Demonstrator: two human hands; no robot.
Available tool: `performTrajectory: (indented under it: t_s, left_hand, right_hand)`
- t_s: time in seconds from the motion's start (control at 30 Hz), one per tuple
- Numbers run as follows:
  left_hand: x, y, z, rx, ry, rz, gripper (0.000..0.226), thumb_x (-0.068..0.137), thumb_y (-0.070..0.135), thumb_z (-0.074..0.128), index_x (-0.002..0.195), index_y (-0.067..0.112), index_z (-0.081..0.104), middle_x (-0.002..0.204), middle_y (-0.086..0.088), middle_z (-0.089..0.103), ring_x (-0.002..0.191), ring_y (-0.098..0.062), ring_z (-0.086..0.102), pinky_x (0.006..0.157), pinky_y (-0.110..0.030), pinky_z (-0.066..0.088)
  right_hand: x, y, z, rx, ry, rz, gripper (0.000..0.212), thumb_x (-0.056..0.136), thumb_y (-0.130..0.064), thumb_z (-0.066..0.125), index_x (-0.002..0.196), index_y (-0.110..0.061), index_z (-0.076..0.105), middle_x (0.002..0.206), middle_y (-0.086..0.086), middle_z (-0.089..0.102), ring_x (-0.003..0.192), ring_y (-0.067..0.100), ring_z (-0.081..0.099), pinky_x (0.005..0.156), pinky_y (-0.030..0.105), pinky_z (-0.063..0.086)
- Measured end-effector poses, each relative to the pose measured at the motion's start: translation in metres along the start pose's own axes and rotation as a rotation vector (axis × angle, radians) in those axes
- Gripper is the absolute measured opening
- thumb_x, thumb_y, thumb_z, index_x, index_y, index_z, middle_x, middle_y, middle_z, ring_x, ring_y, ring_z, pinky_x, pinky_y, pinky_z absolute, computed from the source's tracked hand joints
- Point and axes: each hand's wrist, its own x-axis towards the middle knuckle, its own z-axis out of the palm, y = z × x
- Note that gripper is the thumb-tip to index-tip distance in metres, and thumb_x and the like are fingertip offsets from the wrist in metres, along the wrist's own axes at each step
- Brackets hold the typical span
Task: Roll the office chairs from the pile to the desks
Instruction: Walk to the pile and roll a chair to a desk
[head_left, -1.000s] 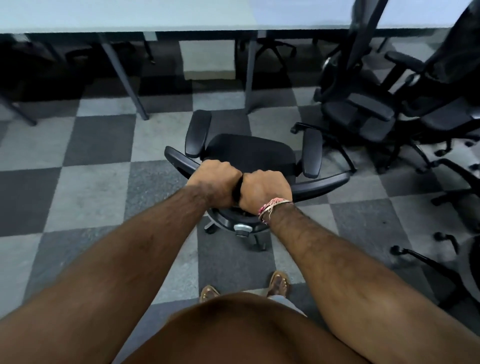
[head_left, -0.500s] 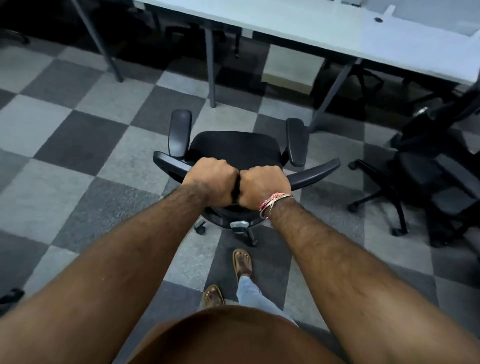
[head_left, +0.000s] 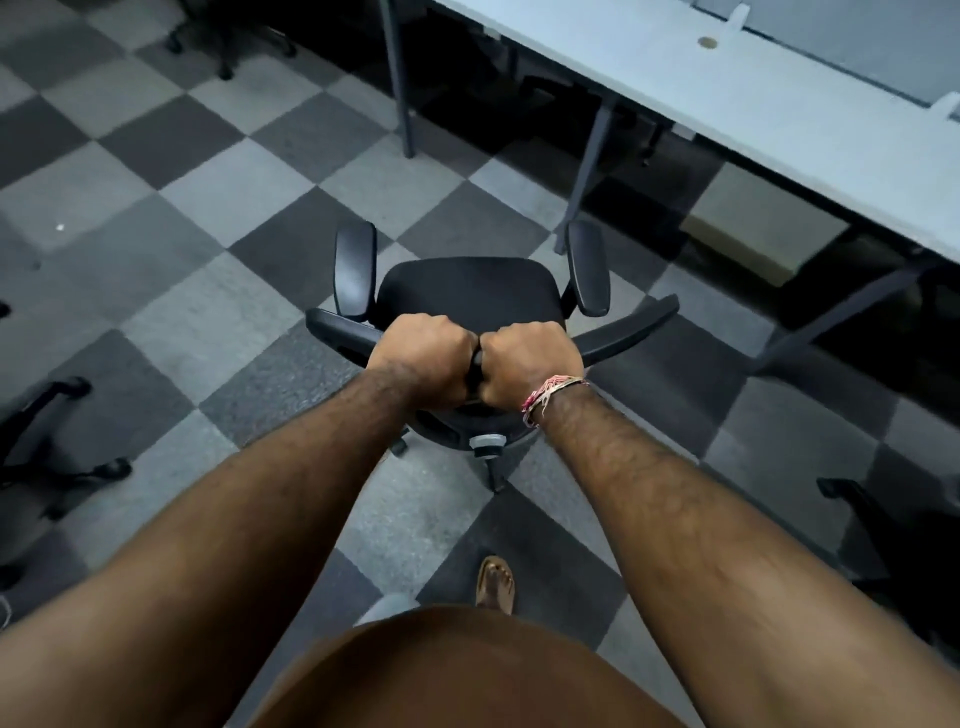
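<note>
Both hands (head_left: 475, 364) clench the chair (head_left: 470, 296) back mid-roll; next, probably steer toward the tabletop (head_left: 779, 104) at two o'clock.

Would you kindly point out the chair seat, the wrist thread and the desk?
chair seat (head_left: 467, 288), head view, middle of cushion.
wrist thread (head_left: 545, 395), head view, strands on the wrist.
desk (head_left: 727, 98), head view, bare tabletop.

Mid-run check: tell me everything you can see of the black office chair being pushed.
The black office chair stands upright on checkered carpet tiles, seen from behind and above. It has a dark fabric-looking seat, two padded armrests, a curved plastic-looking back top and a wheeled base partly visible beneath, with a grey knob. The left hand and right hand grip the back's top edge side by side. Its front faces the pale desk, which it does not touch.
</note>
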Motion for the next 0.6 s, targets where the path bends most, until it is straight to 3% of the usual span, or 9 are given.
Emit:
performTrajectory:
  t_s: [0.23, 0.4, 0.6]
  left_hand:
    - [0.053, -0.062, -0.007, -0.044, -0.009, -0.104, 0.017, 0.084, 0.044, 0.062, 0.081, 0.029, 0.054, 0.082, 0.001, 0.066, 0.067, -0.024, 0.053, 0.063, -0.033, 0.043]
    - [0.096, -0.125, -0.01, -0.032, -0.009, -0.137, 0.018, 0.084, 0.046, 0.06, 0.081, 0.029, 0.053, 0.064, 0.008, 0.039, 0.064, -0.023, 0.05, 0.063, -0.033, 0.042]
    - [0.154, -0.218, -0.013, -0.016, -0.006, -0.163, 0.019, 0.085, 0.047, 0.061, 0.082, 0.029, 0.053, 0.063, 0.008, 0.039, 0.061, -0.021, 0.047, 0.062, -0.033, 0.041]
  right_hand:
    - [0.096, 0.011, -0.003, -0.053, -0.006, -0.104, 0.023, 0.076, -0.046, 0.061, 0.083, -0.024, 0.065, 0.082, -0.001, 0.07, 0.075, 0.027, 0.067, 0.058, 0.031, 0.035]
    - [0.179, 0.009, -0.006, -0.066, 0.012, -0.147, 0.022, 0.074, -0.044, 0.062, 0.083, -0.024, 0.063, 0.082, -0.001, 0.07, 0.075, 0.026, 0.067, 0.058, 0.031, 0.034]
    - [0.291, -0.002, -0.009, -0.057, 0.038, -0.138, 0.024, 0.074, -0.045, 0.061, 0.086, -0.025, 0.065, 0.083, -0.001, 0.07, 0.077, 0.026, 0.067, 0.059, 0.031, 0.036]
